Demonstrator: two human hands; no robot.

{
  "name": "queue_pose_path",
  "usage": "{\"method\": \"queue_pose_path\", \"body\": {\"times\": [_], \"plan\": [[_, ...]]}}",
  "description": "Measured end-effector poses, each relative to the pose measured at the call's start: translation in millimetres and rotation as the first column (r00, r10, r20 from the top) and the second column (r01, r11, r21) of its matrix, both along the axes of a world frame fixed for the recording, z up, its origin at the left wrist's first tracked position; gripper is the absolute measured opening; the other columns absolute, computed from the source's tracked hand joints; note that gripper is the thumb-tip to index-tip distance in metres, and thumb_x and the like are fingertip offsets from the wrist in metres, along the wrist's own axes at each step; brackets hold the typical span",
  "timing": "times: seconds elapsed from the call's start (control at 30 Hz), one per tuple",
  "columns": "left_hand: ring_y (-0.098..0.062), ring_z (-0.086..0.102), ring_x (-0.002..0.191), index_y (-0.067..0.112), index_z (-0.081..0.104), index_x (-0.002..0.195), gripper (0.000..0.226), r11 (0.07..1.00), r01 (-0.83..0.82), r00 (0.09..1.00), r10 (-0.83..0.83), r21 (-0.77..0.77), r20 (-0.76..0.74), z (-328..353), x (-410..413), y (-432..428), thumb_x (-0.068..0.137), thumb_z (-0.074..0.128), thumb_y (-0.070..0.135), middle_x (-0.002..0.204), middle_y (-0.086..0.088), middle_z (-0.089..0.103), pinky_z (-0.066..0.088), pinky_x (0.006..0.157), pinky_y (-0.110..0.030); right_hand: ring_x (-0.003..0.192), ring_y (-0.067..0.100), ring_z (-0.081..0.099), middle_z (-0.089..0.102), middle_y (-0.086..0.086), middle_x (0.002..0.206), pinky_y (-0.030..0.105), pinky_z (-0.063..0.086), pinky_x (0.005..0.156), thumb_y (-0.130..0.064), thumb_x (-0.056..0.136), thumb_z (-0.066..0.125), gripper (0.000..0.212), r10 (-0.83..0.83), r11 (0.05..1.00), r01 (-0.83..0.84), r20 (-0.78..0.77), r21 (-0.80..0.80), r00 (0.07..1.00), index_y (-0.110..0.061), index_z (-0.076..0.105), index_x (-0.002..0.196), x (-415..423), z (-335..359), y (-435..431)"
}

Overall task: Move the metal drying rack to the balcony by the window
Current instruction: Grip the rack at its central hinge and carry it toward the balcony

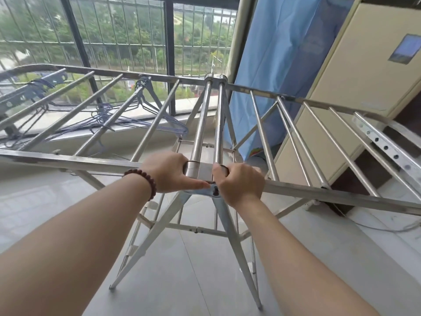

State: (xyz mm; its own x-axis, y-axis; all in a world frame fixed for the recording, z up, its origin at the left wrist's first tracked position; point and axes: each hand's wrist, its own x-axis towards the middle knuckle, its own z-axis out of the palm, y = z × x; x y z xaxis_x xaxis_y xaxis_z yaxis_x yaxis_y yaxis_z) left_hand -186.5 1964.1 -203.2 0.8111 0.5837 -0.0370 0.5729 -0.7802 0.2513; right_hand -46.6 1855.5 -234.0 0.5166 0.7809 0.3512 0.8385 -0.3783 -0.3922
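Note:
The metal drying rack (296,190) stands unfolded in front of me on the pale tiled floor, its two wings spread left and right and its legs splayed below. My left hand (166,172), with a bead bracelet on the wrist, grips the near rail just left of the two centre tubes. My right hand (239,181) grips the same rail just right of them. The barred window (127,39) runs along the far side, directly beyond the rack.
Several blue wire hangers (155,115) hang from the left wing's bars near the window ledge (68,131). A blue curtain (284,65) hangs at the right of the window. A tall beige cabinet (355,71) stands against the right side, close to the right wing.

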Motion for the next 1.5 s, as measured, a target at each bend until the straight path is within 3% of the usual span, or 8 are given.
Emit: {"method": "queue_pose_path", "body": {"times": [0.43,0.67,0.77,0.87,1.0,1.2,1.5], "plan": [[-0.011,0.043,0.046,0.020,0.051,0.061,0.088,0.995,-0.103,0.995,0.103,0.008,-0.002,-2,-41,15,0.032,0.027,0.099,0.055,0.006,0.052,0.029,0.042,-0.023,0.045,0.007,0.039,0.039,-0.010,0.041,0.032,0.030,0.071,-0.050,0.081,0.032,0.049,0.103,0.994,-0.103,-0.004,0.042,0.995,-0.021,0.040,0.042,-30,-2,28],[-0.014,0.046,0.045,0.018,0.047,0.055,0.091,0.978,-0.207,0.978,0.207,0.028,0.023,-4,-79,40,0.029,0.023,0.102,0.050,0.004,0.051,0.029,0.043,-0.026,0.056,0.023,0.050,0.050,-0.003,0.047,0.034,0.033,0.076,-0.050,0.080,0.030,0.049,0.213,0.977,-0.212,-0.021,0.006,0.977,-0.019,0.044,0.044,-57,2,69],[-0.015,0.049,0.046,0.016,0.050,0.057,0.095,0.964,-0.262,0.965,0.261,0.042,0.027,-5,-99,53,0.029,0.021,0.103,0.052,0.002,0.054,0.030,0.043,-0.027,0.050,0.018,0.045,0.045,-0.007,0.044,0.033,0.026,0.067,-0.049,0.081,0.032,0.050,0.268,0.963,-0.268,-0.018,-0.007,0.963,-0.018,0.042,0.042,-71,2,91],[-0.014,0.049,0.046,0.017,0.050,0.058,0.095,0.951,-0.304,0.953,0.303,0.052,0.030,-5,-119,65,0.030,0.019,0.102,0.053,0.003,0.054,0.029,0.043,-0.026,0.046,0.004,0.036,0.043,-0.008,0.042,0.033,0.023,0.066,-0.045,0.082,0.037,0.051,0.327,0.945,-0.327,-0.025,0.000,0.945,-0.018,0.042,0.040,-87,1,115],[-0.014,0.052,0.048,0.016,0.054,0.061,0.098,0.927,-0.372,0.928,0.371,0.047,0.021,-4,-145,80,0.030,0.019,0.102,0.055,0.002,0.057,0.031,0.044,-0.027,0.047,0.001,0.035,0.042,-0.010,0.042,0.033,0.022,0.066,-0.043,0.081,0.039,0.049,0.398,0.918,-0.398,-0.024,0.003,0.917,-0.017,0.042,0.039,-109,-2,144],[-0.009,0.053,0.048,0.020,0.054,0.061,0.095,0.877,-0.478,0.878,0.478,0.048,0.007,-1,-178,97,0.027,0.017,0.101,0.054,0.006,0.058,0.029,0.042,-0.025,0.050,0.017,0.042,0.042,-0.010,0.044,0.034,0.026,0.068,-0.050,0.081,0.032,0.052,0.497,0.868,-0.497,0.003,-0.019,0.868,-0.019,0.040,0.041,-140,2,181],[-0.011,0.054,0.048,0.021,0.055,0.058,0.096,0.840,-0.538,0.843,0.537,0.067,0.036,-7,-195,144,0.029,0.015,0.103,0.053,0.005,0.058,0.030,0.043,-0.025,0.064,0.023,0.048,0.047,-0.007,0.052,0.037,0.028,0.074,-0.056,0.083,0.028,0.053,0.602,0.795,-0.602,-0.031,-0.078,0.798,-0.020,0.044,0.048,-153,5,241]]}}
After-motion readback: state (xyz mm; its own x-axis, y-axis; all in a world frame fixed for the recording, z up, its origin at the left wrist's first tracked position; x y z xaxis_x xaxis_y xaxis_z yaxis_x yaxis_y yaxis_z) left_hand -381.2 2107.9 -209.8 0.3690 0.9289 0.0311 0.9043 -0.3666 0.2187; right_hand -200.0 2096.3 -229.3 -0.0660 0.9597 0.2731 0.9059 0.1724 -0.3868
